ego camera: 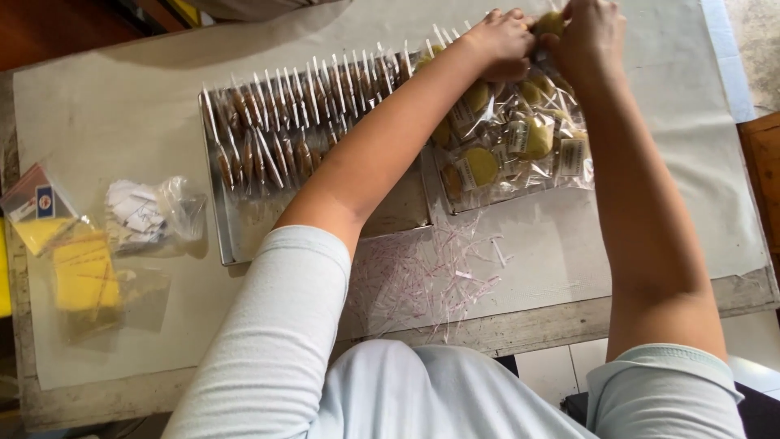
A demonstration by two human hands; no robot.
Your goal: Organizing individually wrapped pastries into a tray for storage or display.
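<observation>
We see both hands raised over the far side of the table [122, 106], working together on one small yellow cookie [549, 23] in a clear wrapper. The left hand [502, 39] is curled tight around the wrapper's edge, and the right hand [589, 36] pinches the same packet from the other side, so the cookie sits between the two hands, touching both, just above the pile of wrapped yellow cookies [520, 138]. That pile fills the right tray [445, 195], and we judge it as the finished part. On the left tray [236, 236] stand rows of brown cookies [284, 122] in clear sleeves with white strips standing up; we cannot tell if these are already sealed. The near part of this tray is bare. In front of the trays lies a heap of thin peeled strips [431, 272], which suggests many packets are done. At the far left lie a bag of paper slips [150, 213] and yellow bags [81, 272], well apart from the hands.
</observation>
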